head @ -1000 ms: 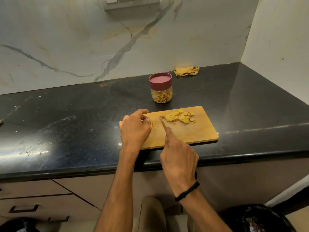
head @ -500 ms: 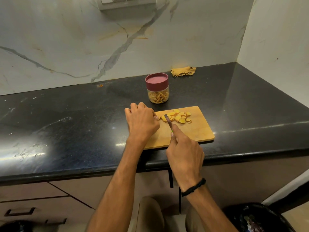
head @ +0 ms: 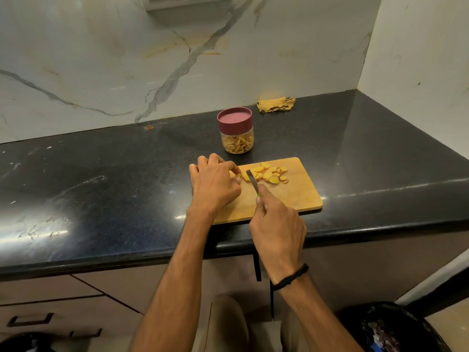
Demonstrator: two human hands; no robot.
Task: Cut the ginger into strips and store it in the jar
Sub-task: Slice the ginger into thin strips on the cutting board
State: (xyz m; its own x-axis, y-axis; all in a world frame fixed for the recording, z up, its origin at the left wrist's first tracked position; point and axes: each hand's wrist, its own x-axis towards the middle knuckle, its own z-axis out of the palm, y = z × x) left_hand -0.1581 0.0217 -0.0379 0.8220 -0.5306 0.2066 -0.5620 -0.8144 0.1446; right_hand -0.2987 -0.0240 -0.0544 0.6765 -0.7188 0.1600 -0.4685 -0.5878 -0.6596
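A wooden cutting board (head: 299, 196) lies at the counter's front edge. Several yellow ginger slices (head: 269, 174) are heaped on its far part. My right hand (head: 276, 224) grips a small knife (head: 252, 179) with a green handle; its blade points away from me into the left side of the heap. My left hand (head: 214, 184) rests on the board's left end with curled fingers pinching a ginger piece (head: 234, 175) just left of the blade. Behind the board stands a clear jar (head: 236, 130) with a maroon lid on, holding ginger strips.
A crumpled yellow cloth (head: 276, 104) lies at the back of the black counter (head: 101, 189) by the marble wall. A side wall closes the counter's right end. Drawers sit below at left; a dark bin (head: 390, 329) stands at lower right.
Both hands have shifted towards the ginger heap. The knife blade has moved from the bare middle of the board up into the slices, and my left hand has closed in beside it.
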